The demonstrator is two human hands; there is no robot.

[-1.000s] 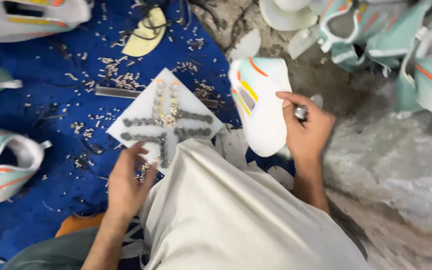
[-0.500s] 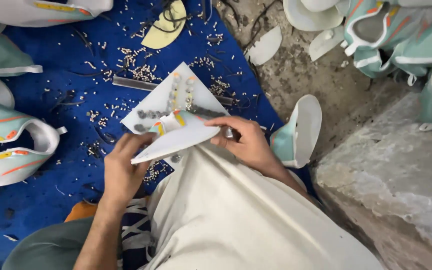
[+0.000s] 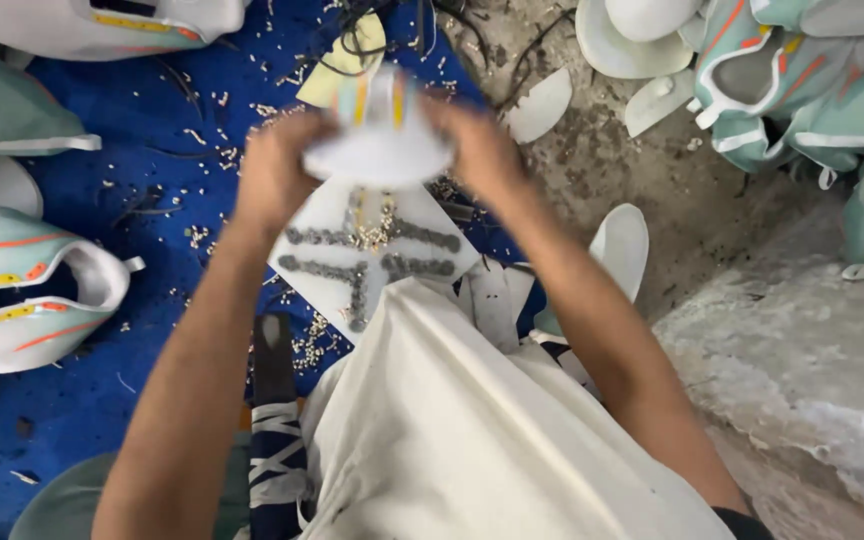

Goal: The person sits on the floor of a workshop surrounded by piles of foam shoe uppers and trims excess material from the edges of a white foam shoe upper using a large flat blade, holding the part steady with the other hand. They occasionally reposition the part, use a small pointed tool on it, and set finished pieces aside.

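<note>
Looking down, we hold a white moulded shell piece (image 3: 380,140) with yellow and orange stripes between both hands, raised above a white board (image 3: 372,250) lined with rows of small metal rivets. Our left hand (image 3: 277,165) and right hand (image 3: 477,150) grip its opposite edges, fingers curled around it. Similar shells (image 3: 27,290) lie on the blue mat (image 3: 152,180).

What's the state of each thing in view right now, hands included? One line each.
left hand: raised, closed on white shell piece
right hand: raised, closed on its other side
white shell piece: held between both hands, blurred
white board: flat on the blue mat, rows of small metal pieces on it
blue mat: littered with loose bits
teal shells: piled at right
</note>
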